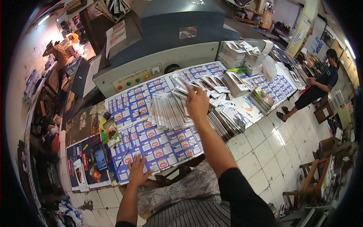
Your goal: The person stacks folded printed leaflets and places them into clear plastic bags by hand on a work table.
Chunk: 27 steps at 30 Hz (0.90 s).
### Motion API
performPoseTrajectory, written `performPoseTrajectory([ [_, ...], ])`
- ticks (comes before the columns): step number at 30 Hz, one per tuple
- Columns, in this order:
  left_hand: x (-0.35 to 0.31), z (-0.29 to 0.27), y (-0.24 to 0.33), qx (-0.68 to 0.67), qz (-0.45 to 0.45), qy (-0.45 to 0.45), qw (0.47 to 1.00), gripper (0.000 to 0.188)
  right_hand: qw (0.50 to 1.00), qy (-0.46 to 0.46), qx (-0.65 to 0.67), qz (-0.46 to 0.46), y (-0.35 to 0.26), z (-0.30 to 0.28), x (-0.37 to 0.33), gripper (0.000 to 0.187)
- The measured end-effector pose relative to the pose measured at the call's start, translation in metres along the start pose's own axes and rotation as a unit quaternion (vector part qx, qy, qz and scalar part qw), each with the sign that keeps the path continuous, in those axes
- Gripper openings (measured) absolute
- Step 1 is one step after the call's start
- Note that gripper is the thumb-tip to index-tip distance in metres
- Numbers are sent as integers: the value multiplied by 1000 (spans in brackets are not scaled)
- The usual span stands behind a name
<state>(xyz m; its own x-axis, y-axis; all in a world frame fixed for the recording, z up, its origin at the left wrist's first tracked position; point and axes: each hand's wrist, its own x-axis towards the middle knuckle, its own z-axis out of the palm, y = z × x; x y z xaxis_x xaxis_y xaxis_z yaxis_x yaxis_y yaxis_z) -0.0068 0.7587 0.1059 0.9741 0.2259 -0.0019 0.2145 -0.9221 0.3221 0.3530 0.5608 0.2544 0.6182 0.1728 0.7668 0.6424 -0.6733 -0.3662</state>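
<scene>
My left hand [138, 171] lies flat with its fingers spread on the near edge of the table covered in blue printed sheets [145, 142]. Over the middle of the table reaches my right hand [197, 103], its fingers closed on a pale folded card [180, 82] that is smeared by motion. Beneath and left of that hand, a fanned row of white-edged cards [166, 111] leans over. More loose cards with dark pictures [213, 84] overlap just beyond it, and another row of cards [224, 123] lies to the right of my wrist.
A grey machine [162, 60] with coloured buttons stands along the far side. Tall card stacks [232, 55] and a clear plastic bag [269, 68] sit at the far right. A phone [101, 159] lies at the left end. Another person [324, 81] stands on the right.
</scene>
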Motion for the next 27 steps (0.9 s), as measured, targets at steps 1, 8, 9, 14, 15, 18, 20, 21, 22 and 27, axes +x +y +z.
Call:
performPoseTrajectory([
  [1, 3, 0, 1, 6, 6, 1, 1000, 85, 998, 2, -54, -26, 19, 8, 11, 37],
  [8, 0, 2, -2, -9, -15, -14, 1000, 86, 964, -260, -61, 12, 78, 24, 2, 47],
  [9, 0, 3, -2, -12, -13, -16, 1000, 86, 977, -213, -7, 22, 89, 19, -2, 54],
  [14, 5, 2, 1, 3, -1, 3, 1000, 84, 943, -182, -149, 237, 197, -49, -57, 82],
  [15, 3, 3, -1, 2, -5, 1, 1000, 83, 899, -282, -167, 289, 199, -60, -69, 92],
  [18, 3, 3, -1, 8, -1, -1, 1000, 82, 908, -357, -162, 149, 193, -100, -110, 53],
  [20, 1, 0, 3, -11, -3, -10, 1000, 79, 965, -246, -59, 74, 167, -122, -122, 33],
  [21, 1, -1, 0, -23, -3, -9, 1000, 77, 967, -232, -82, 65, 149, -131, -119, 30],
  [22, 3, -2, -1, -34, -6, -5, 999, 75, 968, -229, -82, 66, 132, -135, -114, 30],
  [27, 21, -25, 51, -325, -43, -14, 944, 60, 904, -227, 309, 188, 22, -132, -129, 39],
])
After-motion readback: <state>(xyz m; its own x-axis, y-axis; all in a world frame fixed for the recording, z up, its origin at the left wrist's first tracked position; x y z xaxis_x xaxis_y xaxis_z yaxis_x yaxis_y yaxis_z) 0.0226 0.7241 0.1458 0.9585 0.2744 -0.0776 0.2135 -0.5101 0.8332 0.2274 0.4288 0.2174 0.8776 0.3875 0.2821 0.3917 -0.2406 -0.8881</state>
